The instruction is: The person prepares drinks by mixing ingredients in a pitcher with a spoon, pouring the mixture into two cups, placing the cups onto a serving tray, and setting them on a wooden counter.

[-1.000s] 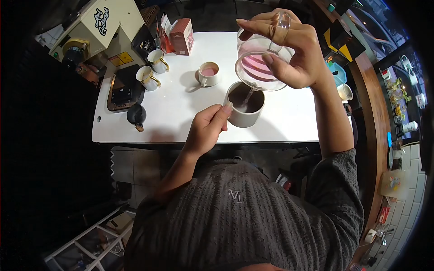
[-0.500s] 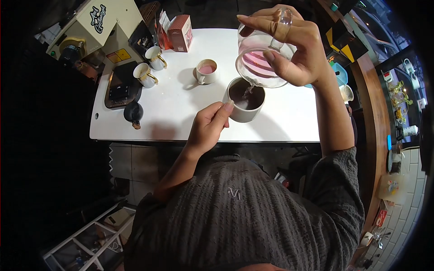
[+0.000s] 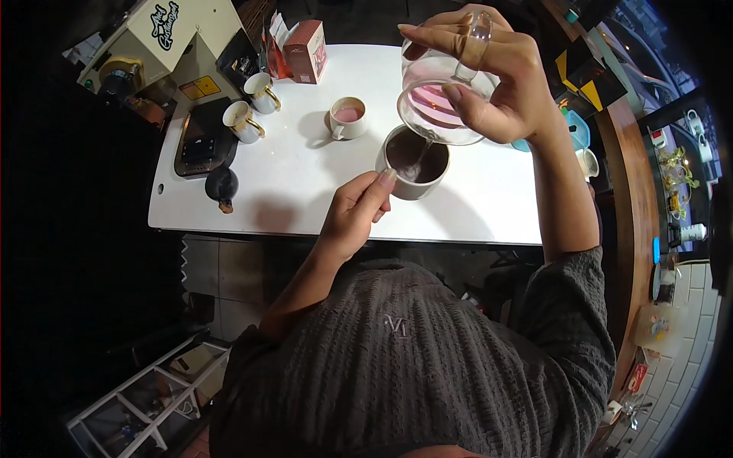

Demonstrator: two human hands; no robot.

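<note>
My right hand grips the handle of a clear glass pitcher, tipped over with pink showing through its glass. A thin stream runs from its rim into a large off-white mug. Inside that mug the liquid looks dark, with a pale swirl where the stream lands. My left hand is closed at the mug's near left side, thumb on the rim; the handle itself is hidden behind the fingers. Beyond the mug stands a small cup with pink liquid in it.
Two white cups with gold handles stand left on the white table. Near them are a black scale, a round black tool and a cream coffee machine. A red box sits at the back.
The pitcher is still pouring in nearly the same pose. Pale swirling has spread a little in the large mug. The view has shifted slightly.
</note>
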